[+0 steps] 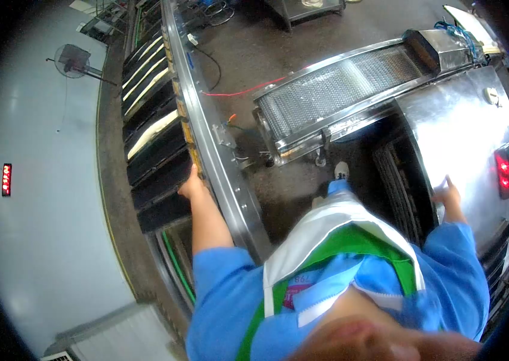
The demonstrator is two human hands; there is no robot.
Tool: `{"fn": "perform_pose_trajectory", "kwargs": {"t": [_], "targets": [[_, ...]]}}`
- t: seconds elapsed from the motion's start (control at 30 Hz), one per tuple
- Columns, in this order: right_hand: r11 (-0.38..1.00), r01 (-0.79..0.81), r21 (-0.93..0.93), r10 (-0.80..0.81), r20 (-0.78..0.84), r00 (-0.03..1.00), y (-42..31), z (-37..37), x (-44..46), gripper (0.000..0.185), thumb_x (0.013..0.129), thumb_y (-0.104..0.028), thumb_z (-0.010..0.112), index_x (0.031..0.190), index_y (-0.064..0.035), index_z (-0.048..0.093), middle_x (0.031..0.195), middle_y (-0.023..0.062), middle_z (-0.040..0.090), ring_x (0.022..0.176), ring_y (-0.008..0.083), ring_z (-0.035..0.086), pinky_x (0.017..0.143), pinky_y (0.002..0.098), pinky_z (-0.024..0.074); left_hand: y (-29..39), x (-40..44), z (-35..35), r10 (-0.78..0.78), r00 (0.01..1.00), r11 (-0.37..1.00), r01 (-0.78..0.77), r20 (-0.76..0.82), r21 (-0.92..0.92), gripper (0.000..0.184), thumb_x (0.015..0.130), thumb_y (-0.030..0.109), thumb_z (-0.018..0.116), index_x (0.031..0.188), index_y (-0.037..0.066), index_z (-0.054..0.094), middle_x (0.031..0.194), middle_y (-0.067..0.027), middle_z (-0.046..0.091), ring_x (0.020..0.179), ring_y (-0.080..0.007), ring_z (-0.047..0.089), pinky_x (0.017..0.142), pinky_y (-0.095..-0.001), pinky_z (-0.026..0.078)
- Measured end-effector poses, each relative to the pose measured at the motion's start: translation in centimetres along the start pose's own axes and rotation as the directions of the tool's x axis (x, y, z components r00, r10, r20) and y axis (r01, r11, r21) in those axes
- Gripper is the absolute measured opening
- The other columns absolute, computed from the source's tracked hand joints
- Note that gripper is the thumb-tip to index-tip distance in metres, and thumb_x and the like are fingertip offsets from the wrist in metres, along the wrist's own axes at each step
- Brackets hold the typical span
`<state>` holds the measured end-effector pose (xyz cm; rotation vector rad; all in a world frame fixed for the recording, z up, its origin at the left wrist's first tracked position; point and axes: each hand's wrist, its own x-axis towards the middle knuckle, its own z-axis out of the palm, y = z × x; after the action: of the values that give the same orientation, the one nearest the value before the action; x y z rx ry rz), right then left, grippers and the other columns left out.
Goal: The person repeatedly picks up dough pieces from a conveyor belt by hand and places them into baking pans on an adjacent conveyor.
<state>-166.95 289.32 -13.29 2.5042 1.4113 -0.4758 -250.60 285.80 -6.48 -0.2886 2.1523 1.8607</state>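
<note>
My left hand (193, 185) is at the right edge of a row of black trays (157, 171), beside the steel rail (197, 108). Its visible fingers are apart, and it touches the tray edge. Long pale strips, one of them a thicker strip (153, 133), lie in trays farther up the row. On the other side, my right hand (449, 196) lies against a shiny steel panel (459, 126) near its left edge, fingers apart and holding nothing.
Ahead is a mesh conveyor (345, 87) with a steel hood (444, 51). A red cord (245, 91) runs left of it. A wall fan (72, 61) and a red display (6, 180) are at left; another display (505, 171) is at right. A cart (308, 9) stands farther off.
</note>
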Motion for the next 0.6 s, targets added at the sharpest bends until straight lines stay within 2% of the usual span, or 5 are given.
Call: {"fn": "perform_pose_trajectory", "kwargs": {"t": [0.23,0.33,0.4,0.53,0.6], "targets": [[0.991,-0.01,-0.13,0.011,0.009,1.0,-1.5,-2.0,-1.4,0.088,0.066,-0.024,0.073,0.138,-0.0198,0.022,0.096,0.0076,0.061,0.084,0.0163,0.06,0.075,0.0294,0.0487,0.0,0.6,0.5,-0.149,0.969,0.976,0.176,0.199,-0.125,0.055,0.064,0.011,0.077,0.107,-0.009,0.049,0.11,-0.0194,0.054,0.096,-0.0309,0.054,0.082,-0.0398,0.046],[0.999,-0.008,-0.034,0.01,0.074,0.997,-2.1,-3.4,-1.9,0.089,0.066,-0.026,0.073,0.138,-0.0215,0.021,0.097,0.0088,0.061,0.087,0.0173,0.06,0.077,0.0311,0.0481,0.1,1.3,-0.6,-0.258,0.94,0.966,0.255,0.224,0.042,0.05,0.066,0.015,0.077,0.103,-0.008,0.052,0.108,-0.017,0.057,0.094,-0.0299,0.055,0.082,-0.0394,0.045],[0.998,-0.053,0.044,0.049,0.083,0.995,-0.8,-1.9,-0.1,0.091,0.063,-0.028,0.075,0.138,-0.022,0.022,0.105,0.0106,0.06,0.092,0.0181,0.059,0.079,0.0314,0.0476,-0.6,0.7,-1.1,-0.053,0.979,0.98,0.014,0.197,0.197,0.049,0.068,0.017,0.076,0.102,-0.008,0.053,0.108,-0.0162,0.057,0.093,-0.0296,0.055,0.083,-0.0396,0.044],[1.0,-0.021,-0.016,0.022,0.07,0.997,1.1,0.3,3.6,0.098,0.059,-0.026,0.078,0.138,-0.0217,0.021,0.108,0.012,0.058,0.095,0.0182,0.058,0.08,0.0314,0.0469,0.2,-4.0,-1.9,0.067,0.978,0.974,-0.107,0.196,0.201,0.048,0.067,0.017,0.076,0.101,-0.008,0.053,0.108,-0.0148,0.057,0.092,-0.0288,0.055,0.081,-0.0394,0.045],[0.999,-0.011,-0.049,0.014,0.076,0.997,2.0,1.1,3.9,0.101,0.057,-0.025,0.079,0.139,-0.0215,0.02,0.109,0.0127,0.058,0.096,0.0182,0.057,0.081,0.0313,0.0465,0.1,-5.1,-2.0,0.051,0.974,0.999,-0.046,0.22,-0.029,0.049,0.068,0.015,0.076,0.103,-0.009,0.051,0.106,-0.0145,0.057,0.09,-0.0278,0.056,0.079,-0.0392,0.046]]}}
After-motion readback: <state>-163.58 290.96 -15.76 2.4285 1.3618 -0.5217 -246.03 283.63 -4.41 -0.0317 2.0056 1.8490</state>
